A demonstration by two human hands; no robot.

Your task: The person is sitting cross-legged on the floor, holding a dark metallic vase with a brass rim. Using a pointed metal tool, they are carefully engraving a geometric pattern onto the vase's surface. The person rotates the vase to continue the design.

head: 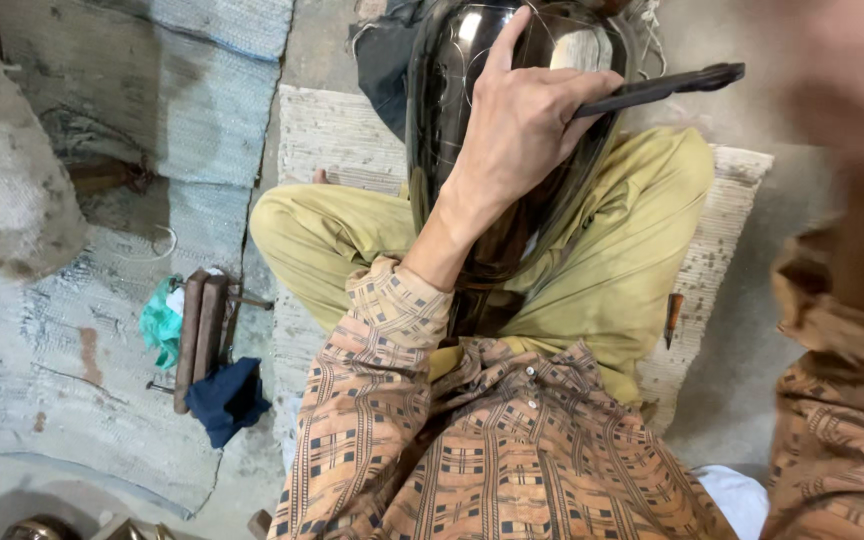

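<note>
Large dark glossy metal vase [452, 110] stands tilted in the lap of the seated person, resting between the crossed legs in olive-yellow trousers [612, 250]. Faint scratched lines show on its polished side. Left hand [522, 125] lies against the vase's belly, index finger stretched up along the surface, other fingers curled around a thin dark tool [667, 85] whose end juts out to the right, clear of the vase. Right hand is a close blur at the frame's right edge; its grip cannot be told. Person sits on a pale woven mat [332, 140] on the floor. Well to the left lie two wooden-handled tools [200, 335], a green rag [160, 325] and a dark blue cloth [227, 398]. A small orange-tipped tool [673, 318] lies on the mat beside the right knee.
</note>
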